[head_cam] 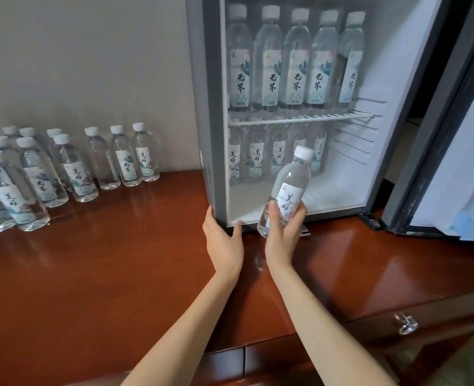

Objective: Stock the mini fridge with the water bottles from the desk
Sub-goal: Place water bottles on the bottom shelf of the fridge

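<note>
At lower centre the right hand grips a water bottle round its lower half, tilted at the open mouth of the mini fridge — loading seems under way — while the flat, empty left hand braces its corner; next the bottle wants righting before the bottom row.

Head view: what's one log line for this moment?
right hand: grips bottle at fridge front | left hand: touches fridge corner | desk: spare bottles

Left hand: bare, slim fingers.
Right hand: bare, slim fingers.
Left forearm: bare to the frame edge.
Right forearm: likewise bare.
</note>
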{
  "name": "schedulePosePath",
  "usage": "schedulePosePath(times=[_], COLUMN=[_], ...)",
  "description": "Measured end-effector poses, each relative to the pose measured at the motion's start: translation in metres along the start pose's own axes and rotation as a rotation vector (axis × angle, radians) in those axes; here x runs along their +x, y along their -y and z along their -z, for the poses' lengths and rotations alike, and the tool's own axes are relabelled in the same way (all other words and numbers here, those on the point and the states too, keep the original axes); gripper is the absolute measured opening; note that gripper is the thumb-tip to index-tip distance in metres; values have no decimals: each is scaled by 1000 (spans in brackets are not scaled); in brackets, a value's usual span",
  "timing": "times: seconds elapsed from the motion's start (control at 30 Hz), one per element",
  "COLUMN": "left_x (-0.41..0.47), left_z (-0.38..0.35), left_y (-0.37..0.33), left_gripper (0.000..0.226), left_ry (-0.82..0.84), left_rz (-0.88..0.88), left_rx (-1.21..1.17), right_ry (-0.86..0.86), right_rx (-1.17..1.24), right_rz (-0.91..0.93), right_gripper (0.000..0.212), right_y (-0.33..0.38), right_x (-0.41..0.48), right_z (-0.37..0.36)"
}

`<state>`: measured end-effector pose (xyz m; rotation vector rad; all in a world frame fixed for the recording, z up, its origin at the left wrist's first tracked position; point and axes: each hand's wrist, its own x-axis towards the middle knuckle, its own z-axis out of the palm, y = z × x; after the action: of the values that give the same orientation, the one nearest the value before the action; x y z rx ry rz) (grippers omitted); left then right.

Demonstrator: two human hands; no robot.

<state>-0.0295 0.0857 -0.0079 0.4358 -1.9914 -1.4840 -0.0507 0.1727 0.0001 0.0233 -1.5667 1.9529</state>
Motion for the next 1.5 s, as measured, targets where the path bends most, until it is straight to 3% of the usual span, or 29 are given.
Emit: schedulePosePath(times=[0.07, 0.17, 0.57, 0.83, 1.0, 1.2, 1.5], left_x=[1, 2, 1, 1, 0, 0, 0], left_z=[-2, -2, 0, 4, 5, 4, 3], left_y=[1, 2, 0, -2, -3, -3, -3], left_gripper=[64, 59, 54, 55, 55, 55, 56], left_ry=[-15, -30, -26, -8, 1, -3, -7], left_rz=[5, 7, -3, 0, 8, 5, 16], left_rx=[-16, -30, -36, -55, -64, -79, -77], right_ry=[-30, -8, 384, 419, 293, 264, 306], right_rx=[-25, -33, -221, -279, -378, -498, -580], right_rz=[39, 63, 99, 113, 149, 161, 72], right_gripper=[55, 61, 72, 72, 57, 50, 57], right_y=[-1, -6, -11, -12, -10, -7, -6], right_x=[6, 9, 12, 10, 7, 17, 46], right_z=[-7, -16, -35, -26, -23, -35, -62])
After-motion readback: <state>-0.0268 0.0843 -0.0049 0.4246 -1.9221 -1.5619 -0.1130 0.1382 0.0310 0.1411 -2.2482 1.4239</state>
